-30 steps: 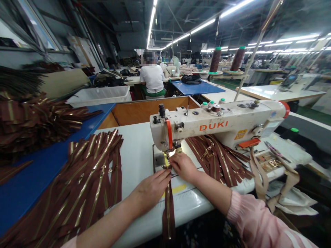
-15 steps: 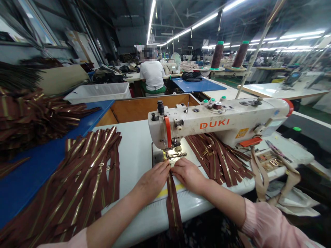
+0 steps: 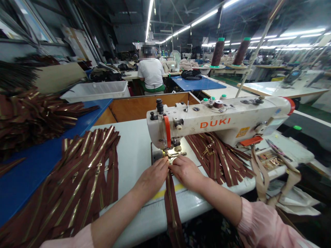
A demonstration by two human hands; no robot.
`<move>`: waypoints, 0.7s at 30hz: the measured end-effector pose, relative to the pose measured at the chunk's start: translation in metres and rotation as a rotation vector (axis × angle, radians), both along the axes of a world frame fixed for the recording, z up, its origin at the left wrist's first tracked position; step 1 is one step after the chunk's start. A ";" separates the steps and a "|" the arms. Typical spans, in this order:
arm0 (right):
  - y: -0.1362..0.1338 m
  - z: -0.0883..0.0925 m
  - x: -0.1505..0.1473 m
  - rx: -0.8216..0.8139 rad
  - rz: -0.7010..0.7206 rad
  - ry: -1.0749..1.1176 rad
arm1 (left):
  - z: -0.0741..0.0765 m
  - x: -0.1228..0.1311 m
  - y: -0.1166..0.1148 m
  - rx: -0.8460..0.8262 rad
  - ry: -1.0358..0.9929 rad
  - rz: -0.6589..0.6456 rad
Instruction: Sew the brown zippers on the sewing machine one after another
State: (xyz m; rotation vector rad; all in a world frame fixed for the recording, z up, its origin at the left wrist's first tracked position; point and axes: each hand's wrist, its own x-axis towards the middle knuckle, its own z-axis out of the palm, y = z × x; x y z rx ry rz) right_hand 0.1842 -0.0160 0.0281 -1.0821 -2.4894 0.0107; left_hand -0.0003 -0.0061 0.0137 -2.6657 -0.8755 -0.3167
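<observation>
A brown zipper [image 3: 171, 199] with gold teeth lies on the white table and hangs over its front edge. Its top end sits just before the presser foot [image 3: 173, 153] of a white DUKI sewing machine [image 3: 219, 124]. My left hand [image 3: 153, 177] presses on the zipper tape from the left, fingers together. On the right side my right hand [image 3: 186, 172] pinches the same end, fingertips meeting those of the left hand.
A heap of brown zippers [image 3: 85, 172] lies on the table to the left, another pile [image 3: 219, 158] under the machine arm. More zippers [image 3: 33, 117] lie on a blue surface [image 3: 31, 172]. A person in white [image 3: 151, 74] sits ahead. Two thread cones [image 3: 217, 51] stand behind.
Both hands drew back from the needle with the zipper end, then moved forward a little toward the presser foot. The camera view shifted slightly.
</observation>
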 end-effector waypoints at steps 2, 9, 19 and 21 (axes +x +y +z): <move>0.001 0.000 -0.001 -0.009 -0.004 0.001 | -0.001 0.001 0.001 0.020 -0.014 0.021; 0.006 -0.006 -0.001 -0.006 -0.023 -0.007 | -0.002 0.006 0.005 0.015 -0.077 0.071; 0.008 -0.010 -0.002 -0.004 -0.040 0.004 | -0.001 0.008 0.004 -0.001 -0.182 0.066; 0.008 -0.009 -0.002 -0.015 -0.032 0.021 | 0.002 0.010 0.002 -0.050 -0.236 0.102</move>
